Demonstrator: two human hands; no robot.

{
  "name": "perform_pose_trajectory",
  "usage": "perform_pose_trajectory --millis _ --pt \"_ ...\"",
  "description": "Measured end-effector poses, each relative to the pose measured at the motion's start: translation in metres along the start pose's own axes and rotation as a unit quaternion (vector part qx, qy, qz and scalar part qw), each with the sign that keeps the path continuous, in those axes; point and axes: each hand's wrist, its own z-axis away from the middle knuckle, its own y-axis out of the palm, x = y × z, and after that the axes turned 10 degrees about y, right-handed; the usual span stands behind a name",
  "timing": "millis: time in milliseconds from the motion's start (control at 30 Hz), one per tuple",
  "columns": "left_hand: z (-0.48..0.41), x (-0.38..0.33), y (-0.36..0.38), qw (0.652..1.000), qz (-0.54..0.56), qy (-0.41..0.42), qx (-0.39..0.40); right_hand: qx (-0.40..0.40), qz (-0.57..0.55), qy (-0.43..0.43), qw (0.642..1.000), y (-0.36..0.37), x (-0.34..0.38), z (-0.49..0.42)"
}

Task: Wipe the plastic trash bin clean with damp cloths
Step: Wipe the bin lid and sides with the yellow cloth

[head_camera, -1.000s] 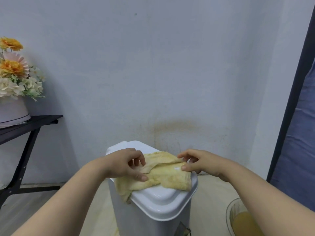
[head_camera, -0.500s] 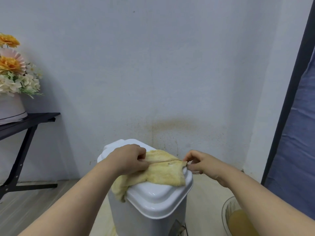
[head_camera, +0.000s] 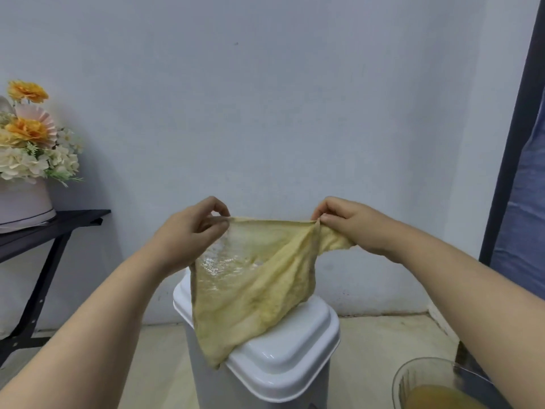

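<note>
- Left hand (head_camera: 188,234) pinches one top corner of the yellow cloth (head_camera: 253,278); right hand (head_camera: 351,224) pinches the other
- Cloth hangs stretched between them; its lower tip drapes on the white bin (head_camera: 283,364) lid

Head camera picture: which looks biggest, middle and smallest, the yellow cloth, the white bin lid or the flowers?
1. yellow cloth, spread wide between both hands.
2. white bin lid, though the cloth hides part, so these two are close.
3. flowers, clearly smallest, partly cut off and farther away.
</note>
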Motion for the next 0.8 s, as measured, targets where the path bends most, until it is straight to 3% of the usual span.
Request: perform_pose_trajectory --millis 200,333,533,700,800 --pt "0.004 -0.001 -0.03 1.0 -0.015 0.018 -0.014 0.023 0.134 -0.028 0.99 -0.037 0.019 0.005" --pt "0.003 -0.013 -0.047 0.994 0.066 0.007 -0.082 0.006 0.054 -0.053 0.997 -0.057 0.032 0.011" --pt "0.006 -0.044 -0.085 0.961 0.269 0.04 -0.049 0.012 -0.138 -0.135 0.981 -0.08 0.061 0.025" --pt "-0.004 -0.022 -0.08 0.966 0.244 0.007 -0.087 -0.05 -0.13 -0.068 0.988 -0.071 0.065 0.0" --pt "-0.017 0.01 -0.05 0.977 0.157 -0.045 -0.138 -0.079 -0.137 0.003 0.987 -0.046 0.053 -0.022"
